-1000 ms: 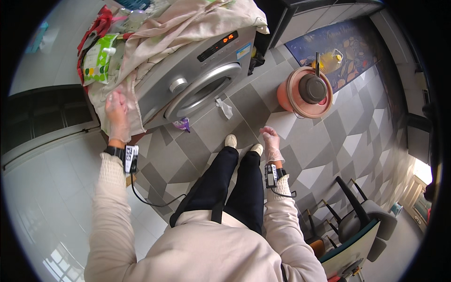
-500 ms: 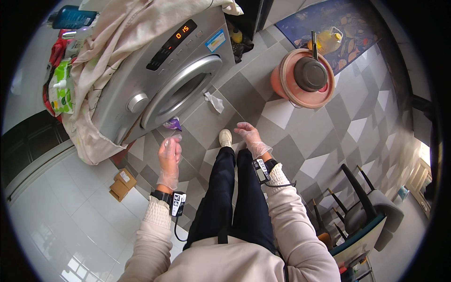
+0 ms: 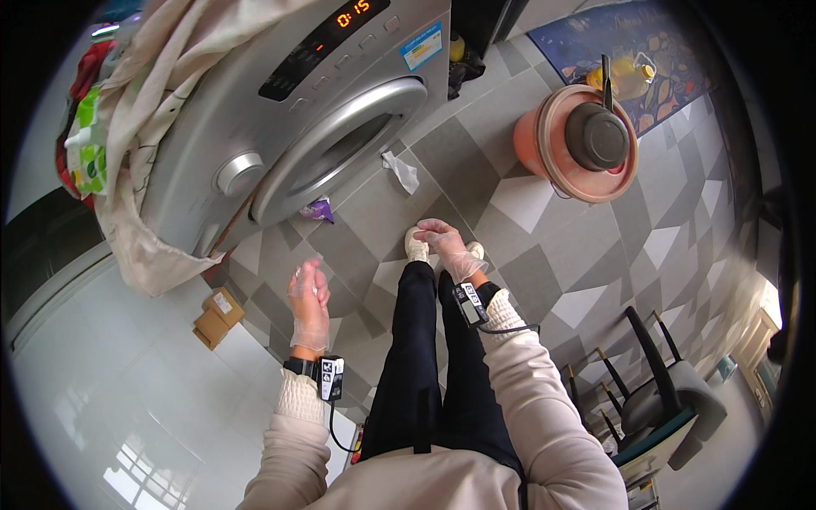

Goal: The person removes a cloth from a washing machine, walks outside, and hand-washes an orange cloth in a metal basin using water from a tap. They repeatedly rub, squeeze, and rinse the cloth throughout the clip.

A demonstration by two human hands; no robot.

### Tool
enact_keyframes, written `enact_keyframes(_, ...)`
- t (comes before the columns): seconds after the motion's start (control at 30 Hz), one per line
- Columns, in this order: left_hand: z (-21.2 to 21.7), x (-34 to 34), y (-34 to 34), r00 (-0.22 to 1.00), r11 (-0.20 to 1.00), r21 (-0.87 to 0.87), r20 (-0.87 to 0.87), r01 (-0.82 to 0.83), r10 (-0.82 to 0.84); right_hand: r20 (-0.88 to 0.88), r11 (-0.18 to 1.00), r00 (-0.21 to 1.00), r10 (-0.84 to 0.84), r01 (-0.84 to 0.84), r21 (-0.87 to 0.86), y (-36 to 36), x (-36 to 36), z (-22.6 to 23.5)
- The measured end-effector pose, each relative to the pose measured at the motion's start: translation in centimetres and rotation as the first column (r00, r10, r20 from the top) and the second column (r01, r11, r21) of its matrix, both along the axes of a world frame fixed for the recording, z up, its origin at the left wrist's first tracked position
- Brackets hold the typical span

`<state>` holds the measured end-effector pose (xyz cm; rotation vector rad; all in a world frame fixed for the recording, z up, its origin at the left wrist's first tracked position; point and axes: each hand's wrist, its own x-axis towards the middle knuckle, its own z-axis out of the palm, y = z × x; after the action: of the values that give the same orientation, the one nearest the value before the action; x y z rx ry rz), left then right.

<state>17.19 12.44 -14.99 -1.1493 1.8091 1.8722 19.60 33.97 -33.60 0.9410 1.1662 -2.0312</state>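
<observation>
Both my hands wear clear plastic gloves and hang in the air in front of me. My left hand (image 3: 309, 304) is loosely closed, fingers curled in, and I see nothing held in it. It is nearest to a small purple packet (image 3: 318, 210) on the floor beneath the washing machine (image 3: 204, 166). To its right, above my shoes (image 3: 416, 244), my right hand (image 3: 449, 248) has bent fingers somewhat apart and holds nothing. The machine's round door (image 3: 340, 153) stands ajar, beyond both hands. A crumpled white tissue (image 3: 401, 172) lies on the tiles near that door.
A pink lidded bucket (image 3: 535, 144) with a dark saucepan (image 3: 595, 138) on top stands at far right. Behind it are a yellow oil bottle (image 3: 627, 79) and a blue mat (image 3: 561, 47). Cardboard boxes (image 3: 218, 317) lie left, chairs (image 3: 671, 399) stand lower right. Cloth (image 3: 140, 246) drapes the machine.
I have stepped forward: a second shoe now shows, and the washing machine looks larger and closer. My right hand has turned slightly and its fingers are more bent. My left hand stays curled.
</observation>
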Motion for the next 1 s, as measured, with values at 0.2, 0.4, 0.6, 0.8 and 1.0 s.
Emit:
enact_keyframes(0.2, -6.1, -0.4, -2.2, 0.999, 0.999, 0.026, -0.034, -0.038, 0.039, -0.015, 0.951, 0.998, 0.064, -0.057, 0.304, -0.5, -1.1, -12.9)
enact_keyframes(0.4, -15.4, 0.7, -5.7, 0.985, 0.985, -0.013, -0.033, -0.171, 0.170, 0.115, 0.370, 0.623, 0.773, -0.591, 0.717, -4.1, -4.1, -26.7)
enact_keyframes(0.6, -21.3, 2.5, -7.9, 0.974, 0.963, -0.150, -0.013, -0.224, 0.225, 0.104, 0.314, 0.633, 0.767, -0.511, 0.800, -7.4, -6.8, -34.1)
enact_keyframes(0.8, -19.1, 3.2, -6.0, 0.992, 0.983, -0.143, 0.046, -0.112, 0.120, 0.111, 0.405, 0.642, 0.759, -0.599, 0.691, -6.2, -6.3, -34.3)
enact_keyframes(1.0, -11.6, 0.8, 0.8, 0.987, 0.989, 0.021, 0.061, 0.145, -0.146, -0.251, 0.875, 0.922, 0.295, -0.155, 0.458, 2.0, -1.6, -19.8)
